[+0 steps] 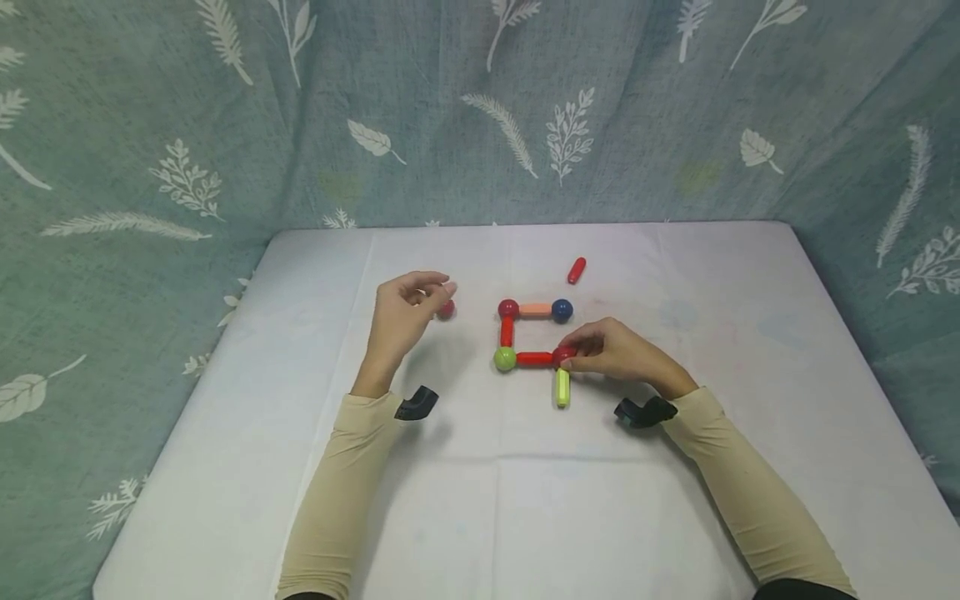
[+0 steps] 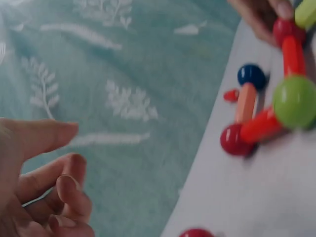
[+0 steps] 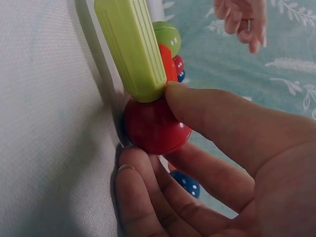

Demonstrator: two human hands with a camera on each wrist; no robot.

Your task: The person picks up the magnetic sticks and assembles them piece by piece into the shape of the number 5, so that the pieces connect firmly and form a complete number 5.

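My right hand [image 1: 622, 354] pinches a red ball [image 3: 155, 126] between thumb and fingers, low over the cloth. From that ball a yellow-green rod [image 1: 562, 389] points toward me, and a red rod [image 1: 534, 359] runs left to a green ball [image 1: 506, 359]. Another red rod [image 1: 507, 332] leads away from the green ball to a second red ball [image 1: 508, 309]. There a peach rod [image 1: 536, 309] joins it to a blue ball [image 1: 562, 311]. My left hand [image 1: 405, 317] hovers with loosely bent fingers and holds nothing, beside a loose red ball [image 1: 447, 310].
A loose red rod [image 1: 577, 271] lies beyond the blue ball. White cloth covers the table [image 1: 465, 517], whose far edge meets a green leaf-patterned curtain [image 1: 435, 83]. Dark wrist-camera mounts [image 1: 645, 412] stick out inward from both sleeves.
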